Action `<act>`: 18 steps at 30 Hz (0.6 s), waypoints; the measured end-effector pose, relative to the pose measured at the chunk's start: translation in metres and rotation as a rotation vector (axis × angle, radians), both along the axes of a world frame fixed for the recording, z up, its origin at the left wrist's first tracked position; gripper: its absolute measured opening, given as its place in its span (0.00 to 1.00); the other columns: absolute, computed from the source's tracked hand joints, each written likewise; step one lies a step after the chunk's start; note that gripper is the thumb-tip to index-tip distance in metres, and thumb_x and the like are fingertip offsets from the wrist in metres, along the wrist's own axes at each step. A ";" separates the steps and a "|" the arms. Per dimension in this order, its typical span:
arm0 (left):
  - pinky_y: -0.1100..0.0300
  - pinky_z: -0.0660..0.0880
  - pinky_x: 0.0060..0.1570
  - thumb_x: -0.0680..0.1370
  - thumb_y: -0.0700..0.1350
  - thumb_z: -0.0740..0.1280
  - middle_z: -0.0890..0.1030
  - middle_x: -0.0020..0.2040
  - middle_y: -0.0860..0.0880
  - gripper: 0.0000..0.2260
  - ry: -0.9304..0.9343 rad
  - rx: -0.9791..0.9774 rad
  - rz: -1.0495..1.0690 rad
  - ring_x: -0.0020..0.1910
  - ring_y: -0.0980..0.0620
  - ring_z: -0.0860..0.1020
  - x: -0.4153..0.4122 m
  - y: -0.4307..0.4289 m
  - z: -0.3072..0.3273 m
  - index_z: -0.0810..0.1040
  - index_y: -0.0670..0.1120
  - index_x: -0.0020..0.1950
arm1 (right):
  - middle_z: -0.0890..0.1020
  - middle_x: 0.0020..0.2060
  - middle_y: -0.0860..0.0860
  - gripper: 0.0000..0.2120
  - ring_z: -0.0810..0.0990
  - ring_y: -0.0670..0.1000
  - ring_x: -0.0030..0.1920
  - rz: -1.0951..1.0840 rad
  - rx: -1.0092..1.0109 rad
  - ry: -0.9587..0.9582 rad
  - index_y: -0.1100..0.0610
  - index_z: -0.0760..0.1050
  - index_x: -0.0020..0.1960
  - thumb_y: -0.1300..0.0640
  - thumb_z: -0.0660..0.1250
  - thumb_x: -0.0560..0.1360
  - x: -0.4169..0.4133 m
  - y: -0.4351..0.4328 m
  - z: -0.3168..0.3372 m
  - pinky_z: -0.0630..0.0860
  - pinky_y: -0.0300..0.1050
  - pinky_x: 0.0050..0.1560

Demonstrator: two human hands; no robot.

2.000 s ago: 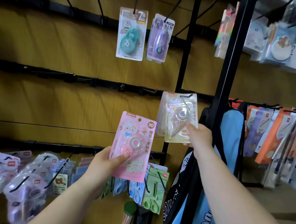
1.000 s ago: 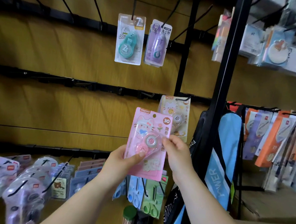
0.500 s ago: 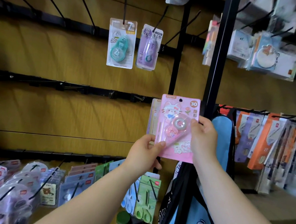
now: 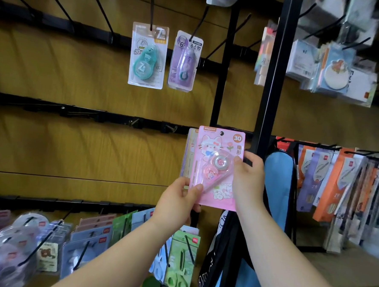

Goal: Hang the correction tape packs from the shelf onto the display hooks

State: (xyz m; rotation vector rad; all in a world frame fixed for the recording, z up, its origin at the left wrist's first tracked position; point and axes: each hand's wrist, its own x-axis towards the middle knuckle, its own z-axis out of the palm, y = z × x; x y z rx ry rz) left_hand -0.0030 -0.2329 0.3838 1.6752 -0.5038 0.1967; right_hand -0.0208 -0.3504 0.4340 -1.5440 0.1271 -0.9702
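You hold the pink correction tape pack [image 4: 215, 184] upright: your left hand [image 4: 178, 200] pinches its lower-left corner, your right hand [image 4: 248, 175] grips its right edge, and its top hole meets the middle-rail hook [image 4: 221, 133].

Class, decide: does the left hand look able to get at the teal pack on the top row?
Probably not yet: the left hand pinches the pink pack, which the right hand also holds. Nothing blocks the way up to the teal pack, so once freed it likely could.

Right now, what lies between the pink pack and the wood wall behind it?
Another pale pack; only its left edge shows beside the pink pack, head view.
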 end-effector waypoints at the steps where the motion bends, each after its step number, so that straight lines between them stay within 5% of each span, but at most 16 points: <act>1: 0.68 0.66 0.20 0.79 0.48 0.60 0.76 0.29 0.51 0.06 -0.006 0.005 0.007 0.16 0.59 0.67 0.001 0.000 -0.001 0.72 0.47 0.51 | 0.79 0.55 0.56 0.12 0.80 0.57 0.54 -0.001 0.002 -0.006 0.58 0.68 0.61 0.60 0.58 0.78 0.001 0.000 -0.001 0.77 0.50 0.51; 9: 0.63 0.68 0.24 0.78 0.49 0.61 0.77 0.27 0.52 0.06 -0.075 0.003 0.030 0.17 0.59 0.68 0.005 -0.005 -0.003 0.70 0.54 0.40 | 0.76 0.47 0.51 0.11 0.78 0.52 0.47 -0.020 0.016 -0.016 0.60 0.71 0.59 0.59 0.58 0.78 0.007 -0.008 -0.003 0.75 0.40 0.40; 14: 0.69 0.68 0.20 0.79 0.49 0.59 0.77 0.32 0.51 0.05 0.010 0.043 0.025 0.15 0.61 0.68 0.014 -0.006 -0.006 0.69 0.49 0.51 | 0.78 0.52 0.55 0.12 0.75 0.51 0.46 -0.055 -0.012 0.018 0.61 0.71 0.60 0.61 0.56 0.78 0.021 -0.005 -0.006 0.71 0.40 0.38; 18: 0.64 0.70 0.25 0.79 0.51 0.57 0.77 0.36 0.51 0.09 0.058 0.081 0.080 0.16 0.60 0.70 0.032 -0.010 -0.008 0.70 0.47 0.52 | 0.76 0.50 0.55 0.13 0.72 0.47 0.38 -0.056 -0.010 0.042 0.61 0.69 0.62 0.61 0.54 0.79 0.039 -0.003 -0.007 0.67 0.36 0.33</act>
